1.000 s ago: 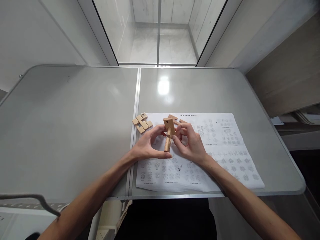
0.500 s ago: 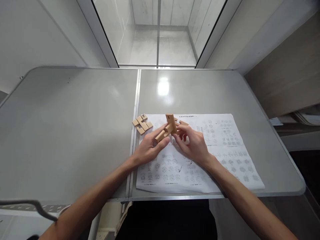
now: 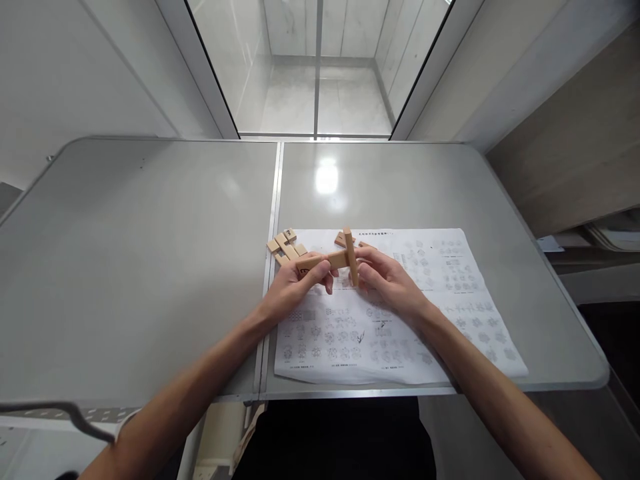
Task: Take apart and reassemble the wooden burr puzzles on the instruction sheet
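Observation:
Between finger and thumb, my left hand grips a long wooden puzzle piece that carries a dark mark near its left end. Crosswise at its right end stands a second wooden puzzle piece, the two forming a T shape. My right hand has its fingers closed on this crosswise piece from the right; its fingertips are partly hidden. Both pieces are held above the printed sheet. Just beyond my left hand lies a group of interlocked wooden pieces, one marked 3.
A large white sheet with printed diagrams covers part of the grey folding table. Loose wooden pieces lie near the sheet's top edge. A metal seam crosses the table. Behind stands a glass door.
The joined pieces have been turned in my hands: the face marked 2 has swung out of view, and the long piece now lies nearly level. Both hands have shifted slightly.

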Available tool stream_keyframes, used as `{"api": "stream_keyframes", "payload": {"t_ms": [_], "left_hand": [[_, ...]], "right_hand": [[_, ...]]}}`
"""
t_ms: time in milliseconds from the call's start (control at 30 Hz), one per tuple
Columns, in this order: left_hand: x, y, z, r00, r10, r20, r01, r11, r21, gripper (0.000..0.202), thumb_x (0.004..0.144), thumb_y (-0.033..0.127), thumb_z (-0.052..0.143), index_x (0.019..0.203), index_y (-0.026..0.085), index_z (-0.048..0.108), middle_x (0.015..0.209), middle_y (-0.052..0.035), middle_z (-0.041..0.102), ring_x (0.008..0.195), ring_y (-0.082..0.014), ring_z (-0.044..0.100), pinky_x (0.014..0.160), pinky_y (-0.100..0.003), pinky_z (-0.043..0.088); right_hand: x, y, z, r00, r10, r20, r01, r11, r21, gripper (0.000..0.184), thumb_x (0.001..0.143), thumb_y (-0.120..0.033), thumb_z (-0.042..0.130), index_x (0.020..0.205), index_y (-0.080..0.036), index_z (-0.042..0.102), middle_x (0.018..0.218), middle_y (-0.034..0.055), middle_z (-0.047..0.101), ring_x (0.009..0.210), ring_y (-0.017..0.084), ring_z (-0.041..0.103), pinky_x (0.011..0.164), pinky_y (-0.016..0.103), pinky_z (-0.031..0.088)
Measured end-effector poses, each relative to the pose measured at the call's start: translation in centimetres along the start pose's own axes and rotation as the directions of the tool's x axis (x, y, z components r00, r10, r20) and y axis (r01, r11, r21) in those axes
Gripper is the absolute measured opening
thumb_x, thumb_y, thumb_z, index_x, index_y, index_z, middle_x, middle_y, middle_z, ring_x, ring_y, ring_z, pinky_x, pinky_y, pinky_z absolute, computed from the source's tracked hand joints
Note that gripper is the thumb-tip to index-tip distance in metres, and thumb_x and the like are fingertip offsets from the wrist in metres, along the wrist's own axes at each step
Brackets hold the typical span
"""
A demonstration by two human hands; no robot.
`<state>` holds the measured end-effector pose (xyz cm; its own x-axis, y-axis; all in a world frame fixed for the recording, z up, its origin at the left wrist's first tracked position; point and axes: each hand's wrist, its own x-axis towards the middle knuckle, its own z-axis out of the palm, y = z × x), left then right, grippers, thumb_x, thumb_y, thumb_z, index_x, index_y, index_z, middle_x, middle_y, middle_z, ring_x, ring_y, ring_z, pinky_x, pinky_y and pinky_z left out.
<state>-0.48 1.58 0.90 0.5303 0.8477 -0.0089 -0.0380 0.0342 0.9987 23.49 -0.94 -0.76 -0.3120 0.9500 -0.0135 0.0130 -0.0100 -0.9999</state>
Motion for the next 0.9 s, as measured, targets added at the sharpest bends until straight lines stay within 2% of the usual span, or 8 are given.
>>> {"api": "stream_keyframes", "payload": {"t_ms": [100, 167, 233, 333, 433, 600, 900], "left_hand": [[0.00, -0.36, -0.04, 0.995, -0.049, 0.087, 0.058, 0.994, -0.098, 0.039, 0.104, 0.051, 0.068, 0.096, 0.013, 0.072, 0.091, -0.0055, 0.070, 0.075, -0.0135, 0.070, 0.079, -0.030, 0.058], [-0.01, -0.55, 0.05, 0.989, -0.077, 0.123, 0.094, 0.986, -0.136, 0.038, 0.102, 0.052, 0.071, 0.098, 0.014, 0.069, 0.095, -0.0055, 0.070, 0.073, -0.0130, 0.070, 0.075, -0.029, 0.058], [-0.04, -0.58, 0.16, 0.984, -0.086, 0.154, 0.109, 0.983, -0.146, 0.037, 0.102, 0.051, 0.071, 0.097, 0.015, 0.066, 0.092, -0.0048, 0.071, 0.073, -0.0128, 0.070, 0.074, -0.028, 0.057], [-0.07, -0.36, 0.30, 0.972, -0.078, 0.220, 0.115, 0.981, -0.159, 0.035, 0.104, 0.048, 0.070, 0.094, 0.015, 0.062, 0.089, -0.0043, 0.073, 0.073, -0.0127, 0.069, 0.075, -0.028, 0.056], [-0.07, -0.12, 0.39, 0.962, -0.079, 0.262, 0.129, 0.975, -0.180, 0.034, 0.104, 0.047, 0.069, 0.094, 0.016, 0.060, 0.088, -0.0046, 0.074, 0.071, -0.0125, 0.069, 0.073, -0.028, 0.056], [-0.08, -0.15, 0.49, 0.955, -0.077, 0.287, 0.131, 0.976, -0.175, 0.032, 0.105, 0.045, 0.069, 0.095, 0.016, 0.060, 0.087, -0.0043, 0.073, 0.070, -0.0112, 0.067, 0.072, -0.028, 0.054], [-0.12, -0.21, 0.56, 0.955, -0.091, 0.282, 0.128, 0.985, -0.115, 0.031, 0.105, 0.045, 0.068, 0.097, 0.016, 0.061, 0.088, -0.0049, 0.075, 0.072, -0.0112, 0.064, 0.073, -0.028, 0.052]], "right_hand": [[0.03, -0.19, -0.19, 0.990, 0.018, 0.137, -0.043, 0.983, 0.180, 0.035, 0.109, -0.053, 0.061, 0.121, -0.021, 0.070, 0.097, 0.0049, 0.071, 0.067, 0.013, 0.059, 0.065, 0.031, 0.051], [0.01, -0.26, -0.22, 0.974, 0.014, 0.226, -0.081, 0.953, 0.292, 0.036, 0.109, -0.053, 0.061, 0.123, -0.020, 0.067, 0.092, 0.0048, 0.073, 0.067, 0.014, 0.062, 0.063, 0.030, 0.050], [-0.08, -0.29, -0.31, 0.963, 0.036, 0.266, -0.137, 0.918, 0.372, 0.039, 0.108, -0.055, 0.063, 0.130, -0.022, 0.062, 0.084, 0.0026, 0.074, 0.069, 0.017, 0.068, 0.063, 0.031, 0.052], [-0.31, -0.28, -0.59, 0.946, 0.082, 0.313, -0.217, 0.879, 0.425, 0.052, 0.104, -0.057, 0.070, 0.141, -0.026, 0.053, 0.080, 0.0002, 0.076, 0.069, 0.019, 0.074, 0.063, 0.031, 0.055], [-0.42, -0.28, -0.87, 0.925, 0.099, 0.368, -0.264, 0.863, 0.431, 0.059, 0.099, -0.058, 0.076, 0.142, -0.025, 0.051, 0.079, 0.0003, 0.078, 0.067, 0.019, 0.076, 0.060, 0.030, 0.056], [-0.25, -0.15, -0.96, 0.909, 0.112, 0.402, -0.296, 0.852, 0.433, 0.056, 0.097, -0.062, 0.077, 0.130, -0.022, 0.057, 0.072, -0.0004, 0.077, 0.057, 0.018, 0.074, 0.054, 0.027, 0.057], [-0.27, -0.01, -0.98, 0.926, 0.133, 0.353, -0.283, 0.863, 0.418, 0.059, 0.091, -0.062, 0.081, 0.128, -0.020, 0.060, 0.064, -0.0010, 0.075, 0.044, 0.018, 0.068, 0.044, 0.026, 0.056]]}}
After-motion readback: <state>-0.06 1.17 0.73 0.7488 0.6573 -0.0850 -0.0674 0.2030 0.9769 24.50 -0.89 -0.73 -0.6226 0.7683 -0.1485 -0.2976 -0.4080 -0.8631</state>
